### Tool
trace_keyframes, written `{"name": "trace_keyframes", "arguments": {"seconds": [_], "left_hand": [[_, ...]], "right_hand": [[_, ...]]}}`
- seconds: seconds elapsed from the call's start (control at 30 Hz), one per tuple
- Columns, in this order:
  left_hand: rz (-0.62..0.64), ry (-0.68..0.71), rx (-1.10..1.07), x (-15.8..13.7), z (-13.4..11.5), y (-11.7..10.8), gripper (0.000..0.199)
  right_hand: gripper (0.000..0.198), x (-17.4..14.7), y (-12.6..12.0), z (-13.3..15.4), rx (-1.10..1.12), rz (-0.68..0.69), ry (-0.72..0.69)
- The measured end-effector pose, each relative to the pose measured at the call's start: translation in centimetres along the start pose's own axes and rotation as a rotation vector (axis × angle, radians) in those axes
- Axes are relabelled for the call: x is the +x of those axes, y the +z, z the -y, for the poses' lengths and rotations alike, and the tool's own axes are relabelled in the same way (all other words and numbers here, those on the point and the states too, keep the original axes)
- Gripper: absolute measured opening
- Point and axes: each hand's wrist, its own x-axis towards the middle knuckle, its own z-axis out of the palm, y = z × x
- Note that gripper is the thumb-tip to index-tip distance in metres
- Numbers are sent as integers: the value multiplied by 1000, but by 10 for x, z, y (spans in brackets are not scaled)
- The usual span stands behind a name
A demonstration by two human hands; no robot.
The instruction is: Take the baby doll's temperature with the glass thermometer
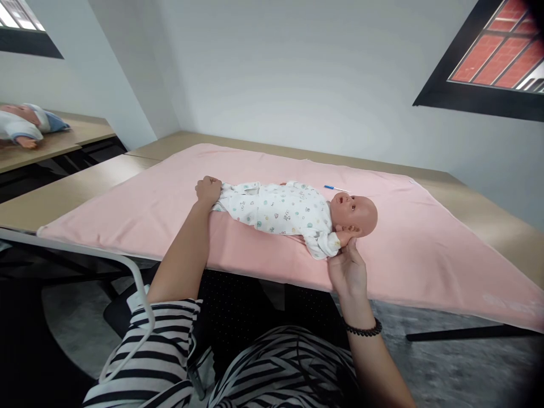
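A bald baby doll (354, 214) lies on its back on a pink blanket (403, 260), its head to the right. It wears a white patterned outfit (280, 208). At the leg end, my left hand (208, 190) is closed on the outfit; the doll's feet are not visible there. My right hand (349, 270), palm up, holds the doll's near arm (344, 237) beside its head. My right thumb rests against the doll's hand, and the other fingers are partly hidden beneath the arm and sleeve.
A blue and white pen-like object (334, 187) lies behind the doll. The blanket covers much of a wooden table (501, 226) set against a wall. Another doll (25, 123) lies on a separate table at the far left. A white curved tube (138, 277) stands near my left arm.
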Motion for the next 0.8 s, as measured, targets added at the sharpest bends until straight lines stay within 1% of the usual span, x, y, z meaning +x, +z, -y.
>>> {"name": "trace_keyframes", "arguments": {"seconds": [0.13, 0.33, 0.6, 0.8], "left_hand": [[3, 4, 3, 0, 0, 0, 22], [4, 5, 2, 1, 1, 0, 22], [2, 6, -5, 1, 1, 1, 21], [3, 0, -1, 1, 0, 0, 21]], "right_hand": [[33, 0, 2, 0, -19, 11, 17], [29, -1, 5, 1, 10, -1, 21], [29, 1, -1, 0, -12, -1, 7], [26, -1, -2, 1, 6, 27, -7]]}}
